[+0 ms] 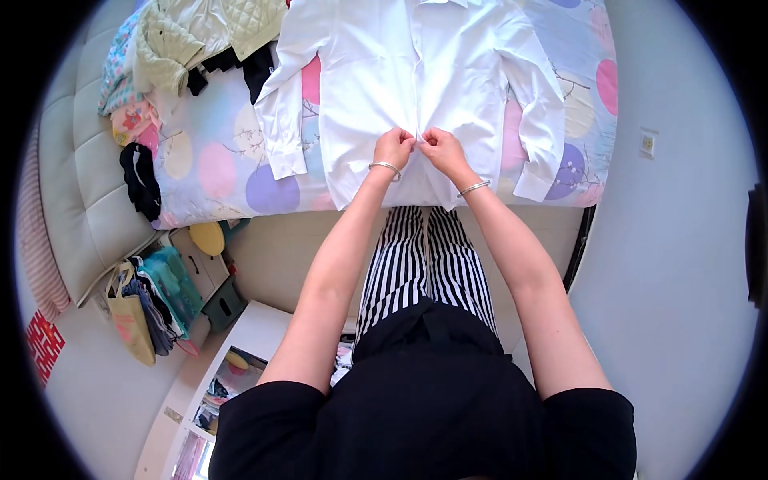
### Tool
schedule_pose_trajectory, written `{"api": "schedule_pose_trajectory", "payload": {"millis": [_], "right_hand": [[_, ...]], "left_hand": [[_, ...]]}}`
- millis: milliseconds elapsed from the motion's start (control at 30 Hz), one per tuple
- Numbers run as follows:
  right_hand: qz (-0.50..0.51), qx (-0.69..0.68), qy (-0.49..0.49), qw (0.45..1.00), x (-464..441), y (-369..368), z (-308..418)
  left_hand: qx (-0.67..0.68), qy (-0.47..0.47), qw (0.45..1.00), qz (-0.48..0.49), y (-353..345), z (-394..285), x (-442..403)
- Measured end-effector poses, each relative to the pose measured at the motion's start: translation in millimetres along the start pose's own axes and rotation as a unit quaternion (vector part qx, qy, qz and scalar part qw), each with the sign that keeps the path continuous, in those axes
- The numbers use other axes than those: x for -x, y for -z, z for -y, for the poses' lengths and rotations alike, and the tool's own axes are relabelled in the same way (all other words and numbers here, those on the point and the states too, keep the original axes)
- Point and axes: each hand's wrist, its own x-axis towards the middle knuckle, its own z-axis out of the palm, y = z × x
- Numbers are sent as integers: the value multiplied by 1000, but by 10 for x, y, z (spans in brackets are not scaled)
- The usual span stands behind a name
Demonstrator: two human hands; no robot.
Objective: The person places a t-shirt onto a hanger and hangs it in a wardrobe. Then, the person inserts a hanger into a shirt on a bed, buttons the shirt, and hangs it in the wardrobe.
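A white long-sleeved shirt lies spread front up on the bed, its collar at the far end and its sleeves out to both sides. The hem reaches the bed's near edge. My left hand pinches the left front edge of the shirt low on the button placket. Close beside it, my right hand pinches the other front edge. The fingertips of both hands almost meet at the middle. Any button between them is too small to make out.
The bed has a dotted, flowered sheet. A cream quilted jacket, dark clothes and a black item lie at its left, by the padded headboard. Bags hang lower left, near a white cabinet. A wall stands right.
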Motion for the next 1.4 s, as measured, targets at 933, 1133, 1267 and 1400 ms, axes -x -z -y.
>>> {"api": "schedule_pose_trajectory", "payload": {"millis": [933,1133,1267,1400], "right_hand": [[-56,-140,-75,986,-97,-174,-94],[-100,-79,-59,990,12,-140,58],[-109,-106,-45,987,25,-168,4],[-87,-122,-36,988,27,-133,-71]], "left_hand": [[44,46,998,24,-24,-81,-147],[163,48,985,21,-52,-30,-127],[244,54,968,8,-97,25,-98],[302,92,949,-7,-130,-12,-36]]}}
